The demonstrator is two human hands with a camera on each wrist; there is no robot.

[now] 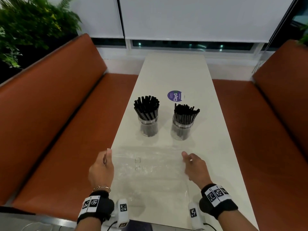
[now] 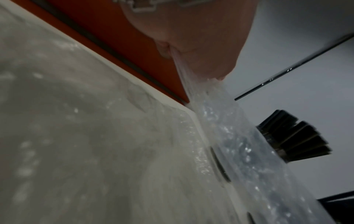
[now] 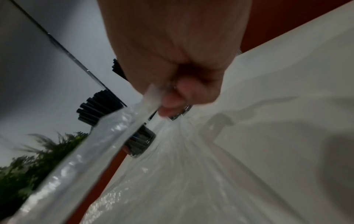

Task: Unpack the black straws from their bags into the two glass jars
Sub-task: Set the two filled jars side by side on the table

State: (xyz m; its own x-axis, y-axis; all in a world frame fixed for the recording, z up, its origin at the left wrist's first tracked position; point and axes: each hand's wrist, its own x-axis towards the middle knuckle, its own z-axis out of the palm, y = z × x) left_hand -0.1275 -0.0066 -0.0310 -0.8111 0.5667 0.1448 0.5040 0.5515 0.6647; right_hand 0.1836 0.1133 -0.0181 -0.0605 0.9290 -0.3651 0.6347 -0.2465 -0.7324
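Nearest us, our left hand (image 1: 101, 165) and right hand (image 1: 194, 165) each pinch an end of an empty clear bag (image 1: 146, 165) above the table (image 1: 173, 72); beyond stand both jars (image 1: 148, 126), left and right, full of black straws (image 1: 146, 105), so unpacking looks finished, bar clearing this bag

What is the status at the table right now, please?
Left hand and right hand pinch empty clear bag. Straws in both jars. Nothing in the way.

The left hand (image 2: 199, 39) pinches a clear plastic bag (image 2: 226, 133), which stretches away from the grip over the pale desk (image 2: 86, 144). Beyond the bag, black straws (image 2: 295, 141) fan out.
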